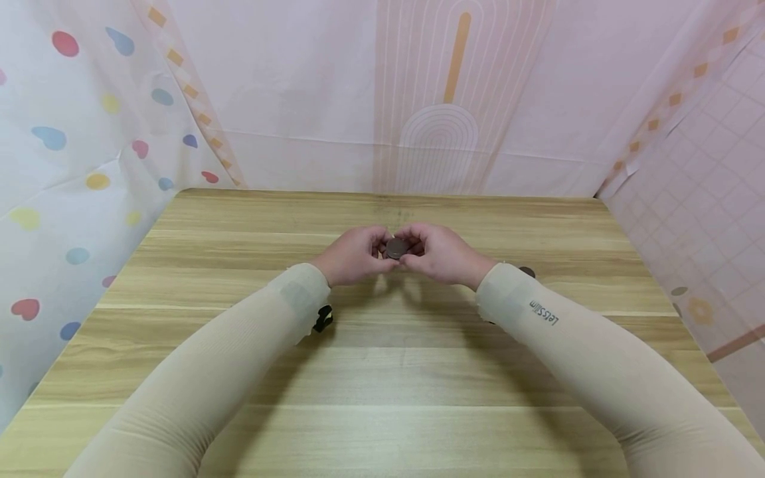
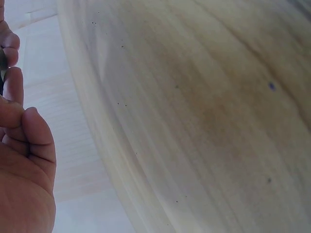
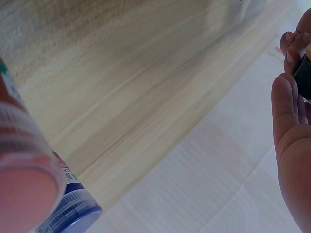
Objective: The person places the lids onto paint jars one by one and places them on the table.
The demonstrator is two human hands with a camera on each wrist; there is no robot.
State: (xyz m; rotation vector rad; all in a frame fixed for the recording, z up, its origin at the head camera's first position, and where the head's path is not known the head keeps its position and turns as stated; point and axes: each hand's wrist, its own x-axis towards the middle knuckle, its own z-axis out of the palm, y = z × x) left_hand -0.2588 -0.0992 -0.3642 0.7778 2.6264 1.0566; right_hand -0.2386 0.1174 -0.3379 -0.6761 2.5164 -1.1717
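In the head view, a small round object (image 1: 397,248) with a flat brown top is held between both hands over the table's far half. My left hand (image 1: 354,255) pinches it from the left with thumb and fingers. From the right, my right hand (image 1: 445,255) grips its other side. The left wrist view catches curled fingers and the palm of the left hand (image 2: 29,170) at the edge, with only a dark sliver of the object. In the right wrist view, the object (image 3: 304,77) shows a dark side beside the right hand (image 3: 294,150). Its exact kind cannot be told.
A wooden table (image 1: 394,378) stands against patterned curtains. A small black object (image 1: 323,318) lies beside the left forearm. Behind the right forearm a dark round thing (image 1: 527,271) is partly hidden. The right wrist view has a pink-capped bottle (image 3: 24,179) and a blue-capped bottle (image 3: 73,211).
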